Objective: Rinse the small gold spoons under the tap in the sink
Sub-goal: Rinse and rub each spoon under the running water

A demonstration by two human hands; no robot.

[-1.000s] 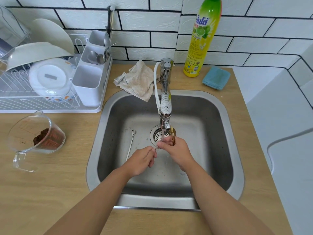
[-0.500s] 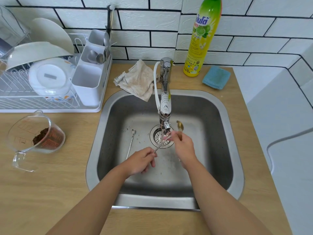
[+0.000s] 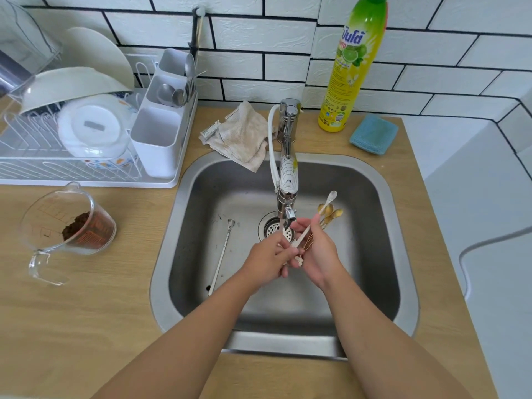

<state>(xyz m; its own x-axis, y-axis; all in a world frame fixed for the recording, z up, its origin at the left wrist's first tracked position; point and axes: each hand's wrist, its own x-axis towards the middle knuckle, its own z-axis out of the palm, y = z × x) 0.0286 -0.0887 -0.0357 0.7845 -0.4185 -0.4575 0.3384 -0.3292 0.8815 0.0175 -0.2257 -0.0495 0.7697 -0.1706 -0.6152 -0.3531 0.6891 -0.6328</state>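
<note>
The gold spoons (image 3: 331,213) are bunched in the right hand (image 3: 321,254), their bowls fanned up and to the right of the tap (image 3: 288,180), their thin handles running down into the curled fingers over the middle of the sink (image 3: 374,197). A pale spoon (image 3: 316,218) lies across the same bunch, its small bowl pointing up past the gold ones and its lower end reaching down between both hands. The left hand (image 3: 269,259) is curled close against the right one, its fingertips pinching at the lower ends of the spoon handles just below the tap spout; which handle it pinches I cannot tell. Both hands touch each other above the drain (image 3: 273,228). On the sink floor to the left lies 1 long silver spoon (image 3: 221,256), apart from the hands, with dark specks near it. Behind the sink a crumpled beige cloth (image 3: 241,135) hangs over the rim beside the tap base. To the right at the wall stands a yellow-green bottle of dish soap (image 3: 352,70), and a blue sponge (image 3: 374,135) lies just beside it. On the wooden counter (image 3: 86,326) to the left sits a clear measuring cup (image 3: 67,226) tilted on its side with dark brown grounds inside, and behind it a white dish rack (image 3: 86,168) holds bowls, a lid and a cutlery holder (image 3: 161,133) with metal utensils.
</note>
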